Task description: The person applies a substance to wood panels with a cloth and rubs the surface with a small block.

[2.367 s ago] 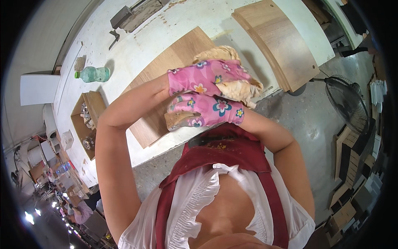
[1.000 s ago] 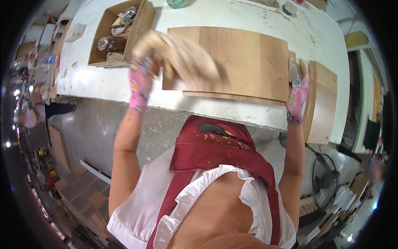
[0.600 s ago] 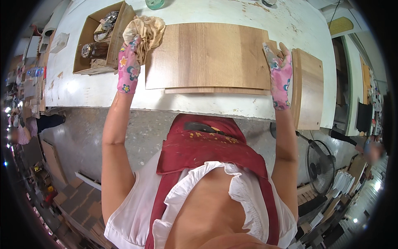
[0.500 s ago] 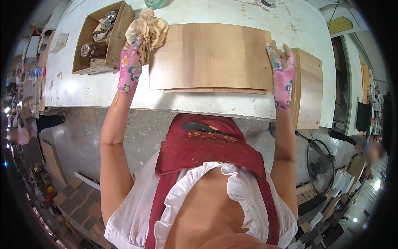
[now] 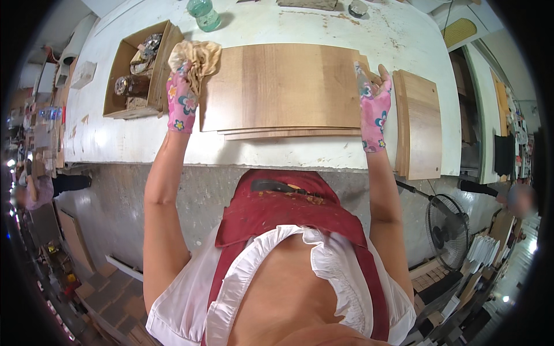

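- Gripping a crumpled cream-coloured cloth (image 5: 203, 55) in the left hand (image 5: 183, 101), gloved in pink fabric with multicoloured flowers; closed around its lower folds, with the upper folds bunched past the fingers.
- Standing open with the right hand (image 5: 375, 106), in a matching pink flowered glove; fingers loosely bent and apart, set against or just beside the right end of a broad light-brown wood-grain board (image 5: 283, 86). Cannot tell whether pressing on that end.
- Lying flat between both hands, on top of similar boards (image 5: 294, 134) that show along the near edge and at the far right corner.
- Resting all on a white, scuffed worktable (image 5: 121, 144), near its front edge.
- Lying right of the right hand, a second stack of light-brown wood-grain boards (image 5: 423, 124), turned crosswise.
- Standing just left of the left hand, an open brown cardboard box (image 5: 164, 69), holding a dark brown cylindrical object (image 5: 133, 86) and other items.
- Standing beyond the box, a translucent green bottle (image 5: 206, 18).
- Wearing a dark red apron (image 5: 288, 213) over a white ruffled top (image 5: 199, 288).
- Standing at lower right, a black wire-caged fan (image 5: 447, 230).
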Tool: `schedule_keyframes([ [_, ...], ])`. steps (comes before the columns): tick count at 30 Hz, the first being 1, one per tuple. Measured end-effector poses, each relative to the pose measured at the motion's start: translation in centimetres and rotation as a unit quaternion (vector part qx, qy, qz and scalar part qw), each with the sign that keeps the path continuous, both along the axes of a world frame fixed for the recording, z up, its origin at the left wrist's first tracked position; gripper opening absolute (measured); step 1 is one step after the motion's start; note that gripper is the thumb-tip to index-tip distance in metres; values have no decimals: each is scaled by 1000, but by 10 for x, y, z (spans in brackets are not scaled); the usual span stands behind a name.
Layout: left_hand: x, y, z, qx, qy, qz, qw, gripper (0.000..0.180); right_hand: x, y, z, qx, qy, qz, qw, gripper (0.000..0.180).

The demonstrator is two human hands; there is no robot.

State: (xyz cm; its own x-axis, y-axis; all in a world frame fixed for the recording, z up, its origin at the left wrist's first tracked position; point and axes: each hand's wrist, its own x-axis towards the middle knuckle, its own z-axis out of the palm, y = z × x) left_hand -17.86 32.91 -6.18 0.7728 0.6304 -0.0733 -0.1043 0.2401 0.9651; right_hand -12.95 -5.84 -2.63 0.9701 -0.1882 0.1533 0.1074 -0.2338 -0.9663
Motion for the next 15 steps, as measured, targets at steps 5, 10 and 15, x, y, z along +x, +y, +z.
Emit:
schedule_keyframes([
  [5,12,-7,43,-83,-156,79,981,24,42,-28,-9,314,-33,-61,947,44],
  [10,-10,-19,54,396,-163,163,889,39,69,-34,24,550,-96,87,825,48],
  [15,-37,8,-52,452,-160,230,847,31,50,-40,23,507,-16,53,860,54],
])
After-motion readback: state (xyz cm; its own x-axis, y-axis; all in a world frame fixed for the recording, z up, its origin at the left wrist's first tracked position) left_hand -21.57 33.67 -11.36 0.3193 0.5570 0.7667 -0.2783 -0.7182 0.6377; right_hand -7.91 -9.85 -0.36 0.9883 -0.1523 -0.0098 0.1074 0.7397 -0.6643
